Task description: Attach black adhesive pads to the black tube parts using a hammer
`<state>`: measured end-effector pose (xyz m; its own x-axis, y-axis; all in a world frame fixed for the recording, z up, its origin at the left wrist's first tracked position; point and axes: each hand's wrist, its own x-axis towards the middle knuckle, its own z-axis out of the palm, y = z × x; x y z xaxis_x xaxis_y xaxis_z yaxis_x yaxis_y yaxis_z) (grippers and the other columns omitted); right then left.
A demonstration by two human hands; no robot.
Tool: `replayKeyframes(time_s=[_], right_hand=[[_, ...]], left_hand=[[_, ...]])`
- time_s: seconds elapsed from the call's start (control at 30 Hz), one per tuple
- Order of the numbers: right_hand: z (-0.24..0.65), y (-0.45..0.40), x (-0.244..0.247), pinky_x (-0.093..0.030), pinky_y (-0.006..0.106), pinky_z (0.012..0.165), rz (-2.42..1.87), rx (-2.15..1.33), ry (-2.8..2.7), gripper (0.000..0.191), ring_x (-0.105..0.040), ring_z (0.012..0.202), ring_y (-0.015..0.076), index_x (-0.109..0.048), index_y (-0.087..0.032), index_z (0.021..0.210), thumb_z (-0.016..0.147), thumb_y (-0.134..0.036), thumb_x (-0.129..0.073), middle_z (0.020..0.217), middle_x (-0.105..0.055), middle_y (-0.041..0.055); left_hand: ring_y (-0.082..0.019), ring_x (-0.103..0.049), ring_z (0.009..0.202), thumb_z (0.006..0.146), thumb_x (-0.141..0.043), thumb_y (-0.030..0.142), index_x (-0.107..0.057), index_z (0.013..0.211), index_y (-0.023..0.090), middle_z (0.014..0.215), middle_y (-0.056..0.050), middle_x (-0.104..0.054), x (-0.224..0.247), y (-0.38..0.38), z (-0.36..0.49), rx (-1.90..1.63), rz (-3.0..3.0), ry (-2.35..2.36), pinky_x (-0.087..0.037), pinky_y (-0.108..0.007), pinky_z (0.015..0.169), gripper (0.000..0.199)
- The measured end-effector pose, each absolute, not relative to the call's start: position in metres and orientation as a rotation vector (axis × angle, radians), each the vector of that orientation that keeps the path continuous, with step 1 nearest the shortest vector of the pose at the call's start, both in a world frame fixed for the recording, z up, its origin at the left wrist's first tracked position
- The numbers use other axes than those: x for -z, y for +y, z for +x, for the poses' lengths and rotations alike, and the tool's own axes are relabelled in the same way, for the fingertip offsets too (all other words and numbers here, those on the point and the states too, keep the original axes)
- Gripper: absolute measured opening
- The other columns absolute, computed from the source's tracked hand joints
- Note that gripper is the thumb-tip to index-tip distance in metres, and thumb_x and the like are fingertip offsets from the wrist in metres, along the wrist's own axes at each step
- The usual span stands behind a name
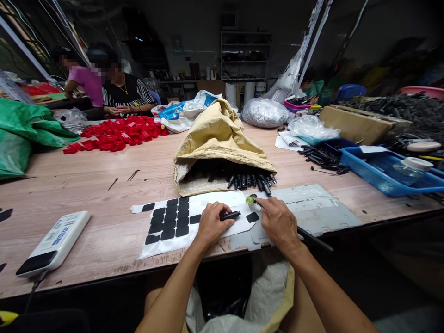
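My left hand is closed round a short black cylindrical part, just above a white sheet. Rows of black rounded squares cover the sheet's left part. In my right hand is a dark thin-shafted tool with a yellow-green round tip, held over a grey board. One loose black square lies between the hands. Behind them, a yellow woven sack lies with its mouth open, and several black parts spill from it.
A white device with a cable sits at left, below red pieces and a green sack. At right are a blue tray and a cardboard box. An open sack stands below the table edge. Two people sit far left.
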<state>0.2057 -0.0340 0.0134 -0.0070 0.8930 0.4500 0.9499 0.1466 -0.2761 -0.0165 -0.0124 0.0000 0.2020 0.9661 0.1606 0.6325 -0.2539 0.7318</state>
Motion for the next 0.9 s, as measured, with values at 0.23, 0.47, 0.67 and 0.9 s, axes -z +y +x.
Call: replayKeyframes(time_s=[0.23,0.47,0.67,0.9], right_hand=[[0.202,-0.033,-0.008,-0.038,0.035,0.08,-1.793,0.159,-1.923,0.037,-0.055,0.096,0.0227,-0.072,-0.027,0.117,0.087,-0.01,-0.058,0.103,-0.067,0.0061],[0.192,-0.026,-0.022,-0.038,0.036,0.089,-1.378,-0.352,-2.115,0.034,-0.054,0.099,0.0222,-0.072,-0.03,0.113,0.08,-0.026,-0.077,0.101,-0.072,0.0005],[0.182,-0.016,-0.019,-0.038,0.035,0.086,-1.327,-0.569,-2.071,0.008,-0.055,0.097,0.0208,-0.074,-0.024,0.089,0.082,-0.02,-0.072,0.09,-0.071,0.002],[0.179,-0.01,-0.015,-0.037,0.036,0.088,-1.302,-0.61,-2.064,0.009,-0.054,0.097,0.0204,-0.07,-0.022,0.082,0.089,-0.025,-0.067,0.088,-0.068,0.0028]], left_hand=[[-0.022,-0.054,0.096,0.082,-0.072,0.028,-0.072,0.096,0.025,0.097,0.0,-0.069,-0.001,-0.011,-0.02,-0.825,1.967,1.413,-0.04,-0.034,0.085,0.014],[-0.023,-0.054,0.097,0.09,-0.062,0.03,-0.073,0.103,0.025,0.099,-0.001,-0.071,-0.003,-0.012,-0.022,-0.794,2.025,1.369,-0.039,-0.037,0.089,0.018],[-0.023,-0.052,0.096,0.091,-0.06,0.029,-0.073,0.099,0.025,0.097,-0.001,-0.07,-0.003,-0.012,-0.023,-0.765,2.064,1.334,-0.037,-0.037,0.088,0.016],[-0.022,-0.05,0.093,0.097,-0.051,0.035,-0.073,0.1,0.024,0.094,-0.002,-0.067,0.001,-0.008,-0.024,-0.739,2.08,1.339,-0.036,-0.038,0.088,0.025]])
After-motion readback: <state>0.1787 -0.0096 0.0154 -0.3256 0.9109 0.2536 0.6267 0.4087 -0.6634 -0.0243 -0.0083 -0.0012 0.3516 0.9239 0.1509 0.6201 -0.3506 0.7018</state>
